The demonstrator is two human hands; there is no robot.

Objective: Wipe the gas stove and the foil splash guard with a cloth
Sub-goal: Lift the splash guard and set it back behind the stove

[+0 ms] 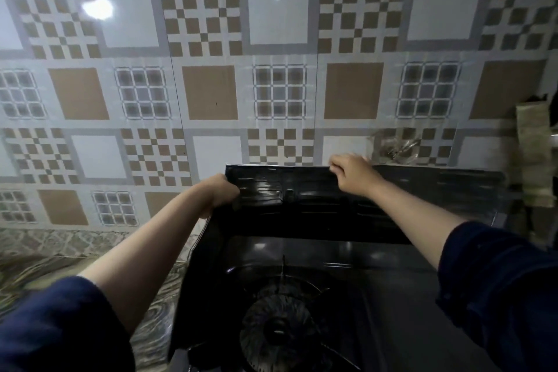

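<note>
The foil splash guard (302,205) stands dark and shiny around the back and left side of the gas stove (377,296). My left hand (219,193) grips the guard at its upper left corner fold. My right hand (351,172) holds the guard's top edge near the middle, fingers curled over it. A round black burner (277,332) with its pan support sits low in the view. No cloth is visible in either hand or anywhere in view.
A patterned tiled wall (211,93) rises right behind the guard. A marbled countertop (36,266) lies to the left of the stove. A crumpled plastic piece (395,149) sits behind the guard's right part, and a greenish object (534,154) hangs at the right edge.
</note>
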